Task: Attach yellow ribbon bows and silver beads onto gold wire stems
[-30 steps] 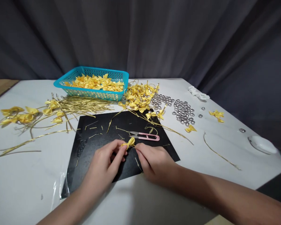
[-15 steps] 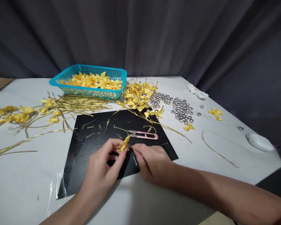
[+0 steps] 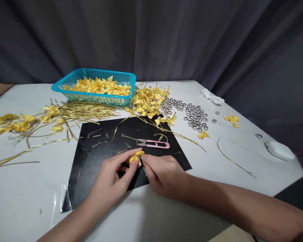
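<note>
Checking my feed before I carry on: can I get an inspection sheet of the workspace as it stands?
Surface: white table with a black mat in front of the person.
Job's things: yellow bow held over the mat; pink snips lying on the mat just behind it.
Clutter: teal basket of bows, gold wire bundle, bow pile, silver pieces, wire offcuts on the mat, white dish at far right.
Hands: left hand and right hand both pinch the yellow bow.
Cables: nothing seen.
Surroundings: dark curtain behind the table.
</note>
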A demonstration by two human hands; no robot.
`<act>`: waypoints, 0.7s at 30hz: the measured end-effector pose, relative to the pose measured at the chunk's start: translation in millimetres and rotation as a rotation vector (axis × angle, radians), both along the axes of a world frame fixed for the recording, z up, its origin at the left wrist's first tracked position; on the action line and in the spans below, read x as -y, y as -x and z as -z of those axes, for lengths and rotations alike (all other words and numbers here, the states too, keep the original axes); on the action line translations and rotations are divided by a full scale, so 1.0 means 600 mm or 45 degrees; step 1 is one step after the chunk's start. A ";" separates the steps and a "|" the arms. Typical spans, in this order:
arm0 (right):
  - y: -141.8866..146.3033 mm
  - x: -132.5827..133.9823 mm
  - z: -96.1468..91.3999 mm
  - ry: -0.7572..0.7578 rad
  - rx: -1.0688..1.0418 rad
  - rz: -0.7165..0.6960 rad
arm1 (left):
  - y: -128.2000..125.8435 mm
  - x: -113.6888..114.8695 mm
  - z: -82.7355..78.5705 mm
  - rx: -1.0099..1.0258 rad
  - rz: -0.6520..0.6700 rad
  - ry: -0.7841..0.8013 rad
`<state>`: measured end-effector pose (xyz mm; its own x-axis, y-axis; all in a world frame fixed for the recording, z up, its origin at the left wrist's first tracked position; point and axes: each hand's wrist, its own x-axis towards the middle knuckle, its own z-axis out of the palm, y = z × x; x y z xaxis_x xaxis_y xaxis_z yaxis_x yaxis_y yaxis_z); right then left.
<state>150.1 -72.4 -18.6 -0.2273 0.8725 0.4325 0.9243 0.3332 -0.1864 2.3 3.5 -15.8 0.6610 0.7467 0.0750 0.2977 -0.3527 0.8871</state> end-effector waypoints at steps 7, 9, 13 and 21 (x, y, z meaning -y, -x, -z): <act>0.012 0.004 -0.001 0.062 0.000 -0.005 | 0.001 0.001 0.002 0.081 0.074 -0.298; 0.013 0.003 0.001 0.068 -0.063 0.010 | 0.002 0.000 0.003 0.087 0.100 -0.345; 0.014 -0.004 -0.002 0.174 -0.398 0.123 | 0.003 0.004 0.005 0.098 0.033 -0.388; 0.021 -0.010 -0.006 0.413 -0.893 0.319 | 0.008 0.012 0.000 0.125 -0.059 -0.387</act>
